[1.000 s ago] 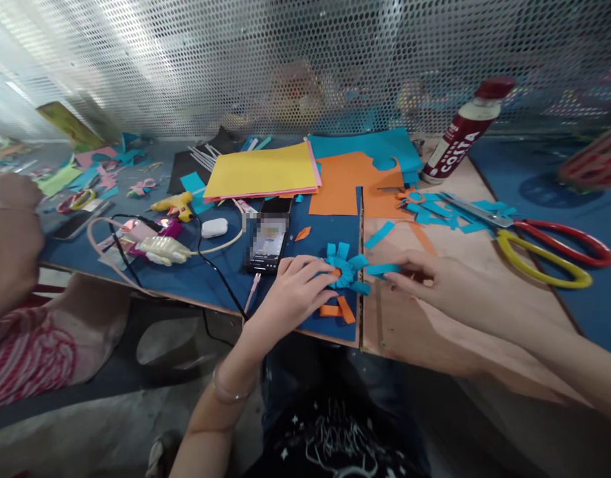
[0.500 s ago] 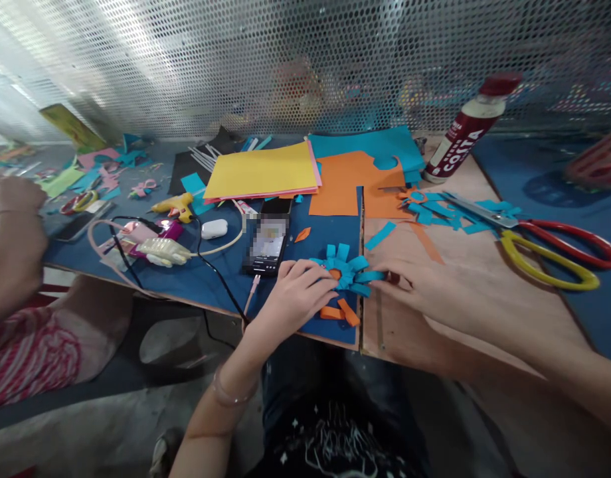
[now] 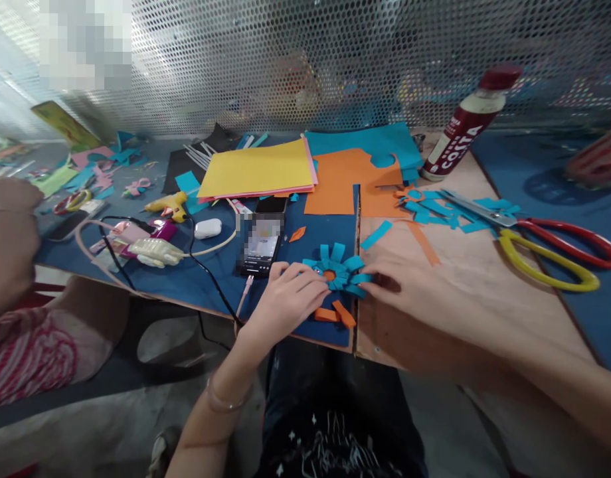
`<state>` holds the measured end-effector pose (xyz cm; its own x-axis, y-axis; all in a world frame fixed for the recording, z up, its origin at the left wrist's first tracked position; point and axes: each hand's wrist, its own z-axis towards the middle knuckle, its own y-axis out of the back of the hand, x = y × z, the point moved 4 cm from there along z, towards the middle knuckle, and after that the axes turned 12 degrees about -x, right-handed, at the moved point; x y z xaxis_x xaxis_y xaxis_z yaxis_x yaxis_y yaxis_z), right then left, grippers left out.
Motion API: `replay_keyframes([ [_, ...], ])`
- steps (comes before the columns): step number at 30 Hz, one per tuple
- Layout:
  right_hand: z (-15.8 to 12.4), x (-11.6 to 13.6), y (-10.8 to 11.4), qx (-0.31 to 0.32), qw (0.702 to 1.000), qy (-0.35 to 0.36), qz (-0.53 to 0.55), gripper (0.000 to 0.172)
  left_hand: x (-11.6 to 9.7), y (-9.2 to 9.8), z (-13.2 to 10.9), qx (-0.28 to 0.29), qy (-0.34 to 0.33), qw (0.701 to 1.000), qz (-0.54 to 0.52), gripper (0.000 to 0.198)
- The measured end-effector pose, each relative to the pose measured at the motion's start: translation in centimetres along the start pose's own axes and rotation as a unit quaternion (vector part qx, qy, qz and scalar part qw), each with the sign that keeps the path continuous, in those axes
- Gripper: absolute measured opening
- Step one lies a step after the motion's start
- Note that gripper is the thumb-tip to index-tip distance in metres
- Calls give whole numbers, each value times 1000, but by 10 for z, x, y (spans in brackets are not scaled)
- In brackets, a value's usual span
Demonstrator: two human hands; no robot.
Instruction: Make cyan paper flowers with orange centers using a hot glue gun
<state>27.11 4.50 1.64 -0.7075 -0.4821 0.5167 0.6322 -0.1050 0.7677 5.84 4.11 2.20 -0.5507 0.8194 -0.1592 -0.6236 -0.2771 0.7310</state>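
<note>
Table (image 3: pixel 475 259) before perforated metal wall (image 3: pixel 216 73). Blue paper flower (image 3: pixel 341 272) near front edge; left hand (image 3: pixel 295 292) on its left side, grip closure unclear; right hand (image 3: pixel 400 279) pinching petal (image 3: pixel 362 278). Orange strips (image 3: pixel 326 315) just below, phone (image 3: pixel 260 247) left, scissors (image 3: pixel 507 220), bottle (image 3: pixel 456 141) farther right.

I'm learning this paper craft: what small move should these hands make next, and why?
Probably press the rightmost petal inward against the blue paper flower. The right hand has thumb and finger at that petal's outer end, and the left hand touches the flower's opposite side, seemingly steadying it. I can't tell whether the petal is already stuck.
</note>
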Motion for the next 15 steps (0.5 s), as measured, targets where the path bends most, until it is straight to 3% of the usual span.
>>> replay_keyframes([
  [15,2,5,-4,-19,1000,-24,-5,22,0,1,-1,-16,11,1000,2,5],
])
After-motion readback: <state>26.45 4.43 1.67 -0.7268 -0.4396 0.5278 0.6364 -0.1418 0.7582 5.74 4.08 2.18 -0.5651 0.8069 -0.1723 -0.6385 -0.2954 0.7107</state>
